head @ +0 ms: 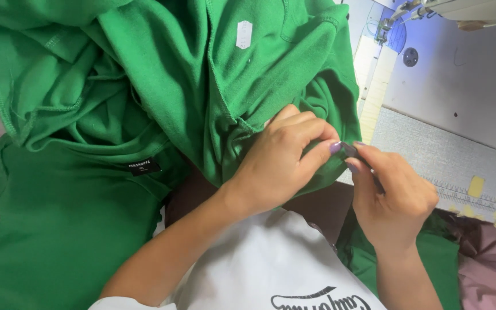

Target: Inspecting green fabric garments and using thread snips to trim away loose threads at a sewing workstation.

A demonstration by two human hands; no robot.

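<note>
**Both hands pinch at a green garment's edge**

White shirt fabric (pixel 259 264) fills the near foreground. Just beyond, the left hand (pixel 276 161) pinches a fold of the green garment (pixel 144 86), fingers curled shut on it. Touching it, the right hand (pixel 394 198) nips a small dark tool (pixel 348 150) at that edge. Seams look finished; trimming seems underway. Farther right, the tabletop (pixel 460 97) carries a sewing machine (pixel 466 11).

My forearms were bare below short white sleeves. I wore a white top (pixel 271 258) with black looping script printed across the chest. The nails on my fingers (pixel 335 147) were painted a muted purple. I wore no rings or bracelets.
</note>
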